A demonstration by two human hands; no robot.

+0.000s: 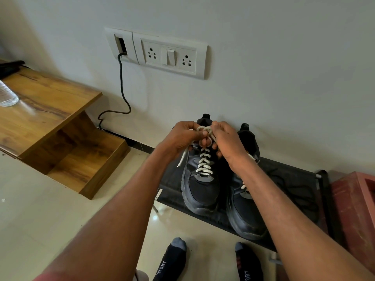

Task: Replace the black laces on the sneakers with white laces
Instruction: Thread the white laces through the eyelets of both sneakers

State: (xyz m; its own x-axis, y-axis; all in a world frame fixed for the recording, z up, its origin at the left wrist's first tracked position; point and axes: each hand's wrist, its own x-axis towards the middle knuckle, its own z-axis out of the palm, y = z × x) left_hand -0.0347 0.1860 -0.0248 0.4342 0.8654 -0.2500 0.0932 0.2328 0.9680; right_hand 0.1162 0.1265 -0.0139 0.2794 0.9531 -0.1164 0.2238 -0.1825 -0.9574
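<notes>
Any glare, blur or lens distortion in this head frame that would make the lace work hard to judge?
Head view: wide-angle bending, the socket plate and wall edges bow; soft even light, faint shadows; small glare spots on the floor tile; the white lace reads sharp, but the knot between the left hand and right hand is partly hidden by fingers.

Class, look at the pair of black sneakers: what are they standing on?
Both sneakers stand on a low black rack against the wall. The floor beneath the rack is hidden.
</notes>
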